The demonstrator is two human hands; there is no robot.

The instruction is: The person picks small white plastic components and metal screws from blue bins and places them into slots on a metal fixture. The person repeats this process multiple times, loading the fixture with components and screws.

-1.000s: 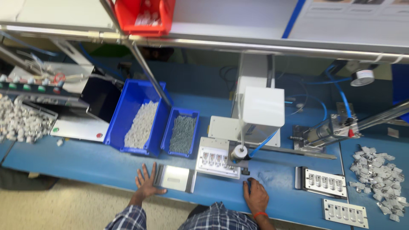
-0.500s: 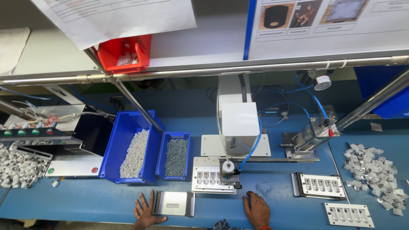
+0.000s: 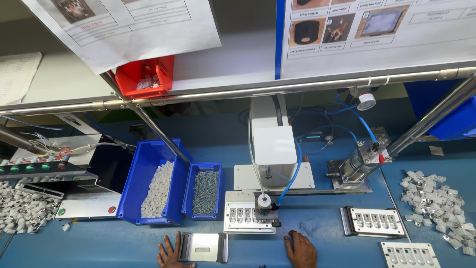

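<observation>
My left hand lies flat on the blue bench at the bottom edge, fingers spread, just left of a small grey metal fixture plate. My right hand rests on the bench at the bottom, fingers curled down, holding nothing. It sits just below and right of a white fixture tray with several slots, which lies under the white press machine and its nozzle head.
Two blue bins stand at the left: a large one of white plastic parts and a small one of screws. White parts are piled at far left and far right. Two more fixture trays lie at the right. A red bin hangs above.
The view has tilted upward, so both hands have slid to the bottom edge and the posters above show more. The hands stay flat on the bench in the same places.
</observation>
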